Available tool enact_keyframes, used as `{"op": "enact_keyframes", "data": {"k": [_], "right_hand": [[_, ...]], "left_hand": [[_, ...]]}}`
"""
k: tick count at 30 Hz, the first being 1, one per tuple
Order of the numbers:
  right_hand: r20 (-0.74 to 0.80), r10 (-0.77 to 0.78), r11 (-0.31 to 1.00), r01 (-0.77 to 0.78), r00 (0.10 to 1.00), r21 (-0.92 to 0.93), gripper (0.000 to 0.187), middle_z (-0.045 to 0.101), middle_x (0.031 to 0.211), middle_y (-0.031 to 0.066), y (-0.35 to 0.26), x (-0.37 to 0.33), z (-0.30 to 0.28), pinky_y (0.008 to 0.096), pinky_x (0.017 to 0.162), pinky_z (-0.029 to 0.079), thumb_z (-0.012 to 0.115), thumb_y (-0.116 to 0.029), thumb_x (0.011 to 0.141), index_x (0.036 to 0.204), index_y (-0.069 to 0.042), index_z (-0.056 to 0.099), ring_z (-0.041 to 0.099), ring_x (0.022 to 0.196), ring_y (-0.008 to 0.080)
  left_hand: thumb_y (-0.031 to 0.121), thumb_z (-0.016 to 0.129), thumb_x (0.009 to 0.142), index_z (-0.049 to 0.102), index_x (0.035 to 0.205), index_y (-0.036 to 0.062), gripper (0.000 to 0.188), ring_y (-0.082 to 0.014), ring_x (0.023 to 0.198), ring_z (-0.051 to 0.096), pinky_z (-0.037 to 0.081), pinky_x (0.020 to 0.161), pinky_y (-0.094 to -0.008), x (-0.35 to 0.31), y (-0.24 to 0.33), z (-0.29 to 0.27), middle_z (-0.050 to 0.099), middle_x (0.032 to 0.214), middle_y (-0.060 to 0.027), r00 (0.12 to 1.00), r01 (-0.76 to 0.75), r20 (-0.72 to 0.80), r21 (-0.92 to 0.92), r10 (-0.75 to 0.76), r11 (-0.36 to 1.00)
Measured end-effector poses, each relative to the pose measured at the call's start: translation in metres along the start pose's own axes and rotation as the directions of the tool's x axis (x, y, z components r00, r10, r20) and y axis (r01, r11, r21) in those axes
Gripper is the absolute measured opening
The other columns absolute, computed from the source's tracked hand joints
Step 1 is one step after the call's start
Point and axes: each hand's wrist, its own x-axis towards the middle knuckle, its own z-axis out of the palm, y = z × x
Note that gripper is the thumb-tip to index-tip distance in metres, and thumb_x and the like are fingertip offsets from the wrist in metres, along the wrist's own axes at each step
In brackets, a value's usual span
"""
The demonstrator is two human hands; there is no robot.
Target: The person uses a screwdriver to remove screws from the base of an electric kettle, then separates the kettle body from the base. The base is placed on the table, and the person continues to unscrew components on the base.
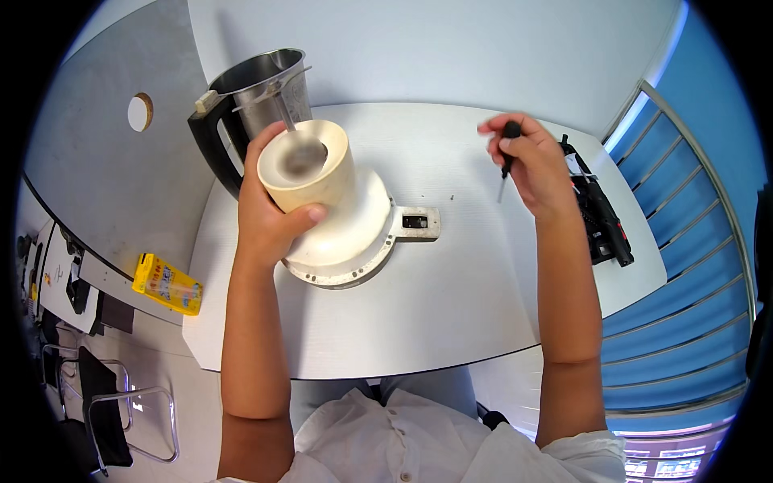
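Note:
My left hand (262,213) grips the cream-coloured neck of an upturned blender head (354,221), fingers behind and thumb in front. From the hollow of the neck a thin metal shaft (283,106) rises, with a flat blade across its top; the bottom of the hollow is blurred. The head's wide round base sits on the table, its metal-edged handle tab pointing right. My right hand (535,169) is raised over the table's right side, apart from the head. It is closed round a small screwdriver (510,133) with a black handle, its thin tip pointing down.
A steel jug (256,74) with a black handle stands just behind the blender head. Small dark bits, perhaps screws (452,197), lie right of the head. A black tool case (600,211) lies at the right edge, near a metal railing (684,209). A yellow carton (167,284) is at left.

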Motion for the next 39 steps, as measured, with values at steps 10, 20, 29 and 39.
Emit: {"op": "enact_keyframes", "data": {"k": [10,20,29,39], "right_hand": [[0.144,-0.13,0.981,0.148,0.981,-0.123,0.025,0.062,0.09,0.0062,-0.02,-0.015,0.071,0.0191,0.063,0.044,0.054,-0.004,0.085,0.109,-0.001,0.056,0.054,0.072,0.0073],[0.246,-0.169,0.985,0.173,0.954,0.006,0.019,0.062,0.081,0.0064,-0.005,-0.027,0.087,0.0175,0.049,0.039,0.05,-0.002,0.083,0.102,-0.004,0.054,0.05,0.056,0.0047],[0.259,-0.256,0.948,0.295,0.931,-0.122,0.015,0.057,0.072,-0.0013,0.001,-0.033,0.095,0.0176,0.054,0.042,0.055,-0.003,0.082,0.097,-0.003,0.055,0.05,0.058,0.0017],[0.295,-0.259,0.943,0.307,0.92,-0.127,0.016,0.055,0.069,-0.0013,0.003,-0.031,0.096,0.0189,0.054,0.042,0.056,-0.005,0.084,0.1,-0.003,0.055,0.049,0.059,0.0021]], "left_hand": [[0.042,0.082,0.05,0.033,0.133,0.0011,0.105,-0.0224,0.107,0.056,0.045,0.091,-0.0347,0.001,0.001,-0.002,0.055,0.116,-0.0124,0.999,-0.007,0.037,-0.044,0.008,0.999],[0.033,0.08,0.054,0.035,0.131,0.0025,0.095,-0.0214,0.105,0.056,0.046,0.09,-0.0343,-0.001,0.004,0.006,0.055,0.115,-0.0113,0.999,-0.028,0.019,-0.083,0.03,0.996],[0.031,0.081,0.054,0.035,0.132,0.0035,0.094,-0.0216,0.106,0.056,0.047,0.09,-0.0342,-0.002,0.005,0.008,0.055,0.115,-0.0115,1.0,-0.002,0.001,-0.067,0.002,0.998],[0.031,0.082,0.052,0.034,0.132,0.0034,0.098,-0.0225,0.105,0.057,0.047,0.089,-0.0343,-0.002,0.003,0.007,0.055,0.115,-0.0123,1.0,0.006,-0.005,-0.072,-0.006,0.997]]}}
